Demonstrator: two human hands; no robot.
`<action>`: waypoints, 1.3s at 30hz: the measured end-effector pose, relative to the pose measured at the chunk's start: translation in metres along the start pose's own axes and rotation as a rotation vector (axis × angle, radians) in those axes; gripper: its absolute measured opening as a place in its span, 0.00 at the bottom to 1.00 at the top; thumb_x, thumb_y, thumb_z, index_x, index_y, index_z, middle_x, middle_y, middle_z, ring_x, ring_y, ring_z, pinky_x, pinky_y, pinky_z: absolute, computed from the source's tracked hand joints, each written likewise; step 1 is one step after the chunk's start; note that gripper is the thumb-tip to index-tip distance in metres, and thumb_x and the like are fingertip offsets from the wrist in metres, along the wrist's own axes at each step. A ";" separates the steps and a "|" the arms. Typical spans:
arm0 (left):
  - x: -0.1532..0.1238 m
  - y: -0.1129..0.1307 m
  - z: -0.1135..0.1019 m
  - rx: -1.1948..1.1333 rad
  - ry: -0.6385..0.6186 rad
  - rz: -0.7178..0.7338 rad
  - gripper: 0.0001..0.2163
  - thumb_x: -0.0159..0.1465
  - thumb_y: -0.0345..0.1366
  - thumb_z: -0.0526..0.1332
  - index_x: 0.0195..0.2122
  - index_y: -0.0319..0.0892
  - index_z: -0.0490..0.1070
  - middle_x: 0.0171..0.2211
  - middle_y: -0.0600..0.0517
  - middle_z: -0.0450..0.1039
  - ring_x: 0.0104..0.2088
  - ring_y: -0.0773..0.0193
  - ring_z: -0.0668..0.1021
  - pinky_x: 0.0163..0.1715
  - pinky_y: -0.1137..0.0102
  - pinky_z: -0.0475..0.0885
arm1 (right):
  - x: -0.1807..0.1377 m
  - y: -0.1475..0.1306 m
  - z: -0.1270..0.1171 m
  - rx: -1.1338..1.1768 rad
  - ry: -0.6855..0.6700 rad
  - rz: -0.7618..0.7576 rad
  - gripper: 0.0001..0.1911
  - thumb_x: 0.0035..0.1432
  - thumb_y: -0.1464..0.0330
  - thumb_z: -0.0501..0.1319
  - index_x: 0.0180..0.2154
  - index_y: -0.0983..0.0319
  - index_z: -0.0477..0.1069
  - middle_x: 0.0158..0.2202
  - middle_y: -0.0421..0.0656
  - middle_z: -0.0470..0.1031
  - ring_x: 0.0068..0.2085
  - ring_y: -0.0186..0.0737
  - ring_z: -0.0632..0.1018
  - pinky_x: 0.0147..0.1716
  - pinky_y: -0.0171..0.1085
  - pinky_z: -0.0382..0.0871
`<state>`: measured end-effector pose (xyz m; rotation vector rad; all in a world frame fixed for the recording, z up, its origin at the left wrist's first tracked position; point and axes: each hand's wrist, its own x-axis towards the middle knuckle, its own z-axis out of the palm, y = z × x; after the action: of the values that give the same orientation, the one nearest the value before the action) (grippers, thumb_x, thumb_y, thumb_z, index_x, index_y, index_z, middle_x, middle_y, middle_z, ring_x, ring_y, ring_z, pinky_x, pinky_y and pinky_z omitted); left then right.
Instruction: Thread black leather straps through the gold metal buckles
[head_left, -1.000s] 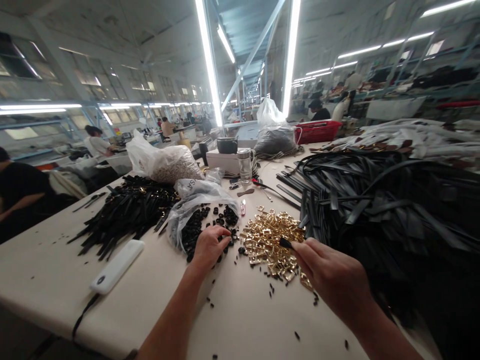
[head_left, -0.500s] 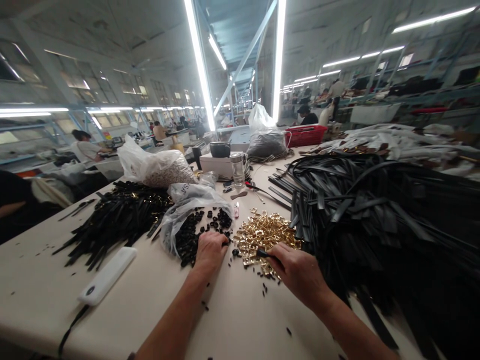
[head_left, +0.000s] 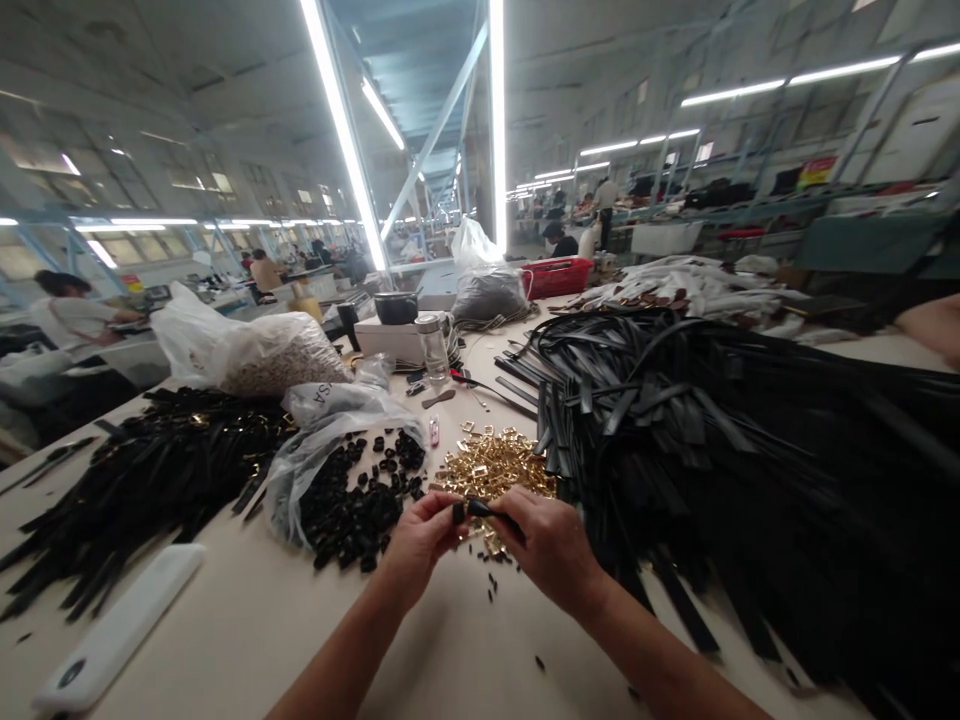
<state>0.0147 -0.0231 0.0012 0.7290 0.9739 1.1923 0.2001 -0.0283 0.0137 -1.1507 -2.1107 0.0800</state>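
The left hand [head_left: 421,543] has its thumb and finger closed on a small black ring [head_left: 458,513]. The right hand [head_left: 556,542] pinches firmly a black strap [head_left: 481,508], whose end is just beside this ring; I cannot tell if they touch. Both are at the near side of the gold buckles [head_left: 499,460], between loose rings [head_left: 358,515] on the left and the strap heap [head_left: 675,430] on the right.

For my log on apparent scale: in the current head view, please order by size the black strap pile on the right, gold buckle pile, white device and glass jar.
1. Black strap pile
2. Gold buckle pile and white device: too alike to rank, the device lying nearer the camera
3. Glass jar
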 end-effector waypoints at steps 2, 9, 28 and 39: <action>-0.002 -0.003 0.002 -0.044 -0.011 -0.041 0.12 0.46 0.34 0.74 0.29 0.38 0.74 0.27 0.54 0.75 0.22 0.75 0.74 0.25 0.80 0.70 | -0.001 -0.001 0.001 -0.016 -0.017 -0.007 0.09 0.63 0.67 0.55 0.31 0.60 0.69 0.27 0.38 0.72 0.28 0.33 0.73 0.28 0.33 0.56; -0.001 -0.005 0.000 -0.139 0.030 -0.128 0.14 0.44 0.31 0.75 0.29 0.39 0.73 0.26 0.56 0.74 0.21 0.76 0.75 0.23 0.83 0.71 | -0.001 -0.004 0.005 -0.071 -0.047 -0.070 0.12 0.65 0.66 0.53 0.30 0.61 0.68 0.27 0.38 0.71 0.27 0.32 0.71 0.28 0.33 0.54; -0.008 -0.007 0.003 0.088 -0.151 -0.108 0.11 0.49 0.35 0.72 0.32 0.38 0.76 0.30 0.51 0.77 0.27 0.70 0.75 0.30 0.75 0.70 | -0.002 -0.012 0.008 0.122 -0.191 0.125 0.28 0.59 0.62 0.61 0.58 0.60 0.58 0.40 0.46 0.79 0.36 0.44 0.80 0.33 0.36 0.68; 0.000 -0.005 -0.006 0.298 -0.164 0.058 0.12 0.52 0.40 0.70 0.28 0.37 0.72 0.20 0.53 0.73 0.21 0.70 0.73 0.25 0.74 0.67 | 0.000 0.001 0.007 0.085 -0.278 0.041 0.15 0.64 0.59 0.53 0.30 0.60 0.67 0.28 0.41 0.75 0.28 0.37 0.75 0.27 0.33 0.59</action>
<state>0.0118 -0.0243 -0.0062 1.0806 1.0083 1.0289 0.1962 -0.0258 0.0078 -1.1876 -2.2991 0.3644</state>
